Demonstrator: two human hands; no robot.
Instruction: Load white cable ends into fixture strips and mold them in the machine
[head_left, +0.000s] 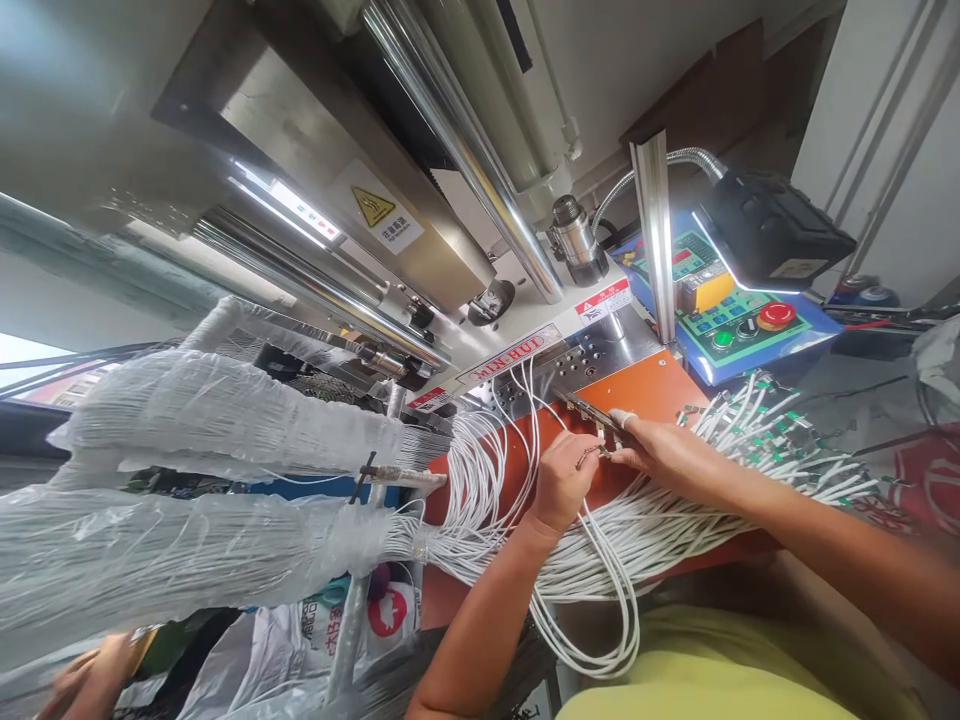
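My left hand (564, 482) is closed in a pinch on a white cable (589, 515), near the small connector (604, 453) at its end. The cable's slack hangs in loops below my wrist. My right hand (664, 455) is closed around the near end of a narrow metal mould bar (592, 408), a white cover on one fingertip. Its thumb is beside the connector. Small metal pieces sit along the bar, which lies over the orange worktop (637, 385) and points towards the press. Several white cables run from the press front past my left hand.
The moulding press (517, 350) stands ahead, with a blue control box (739, 340) and lamp (776, 235) at right. Many white cables with green-tipped ends (780, 430) spread across the worktop. Plastic-wrapped cable bundles (240, 415) hang on a rack at left. Another person's hand (94, 675) shows lower left.
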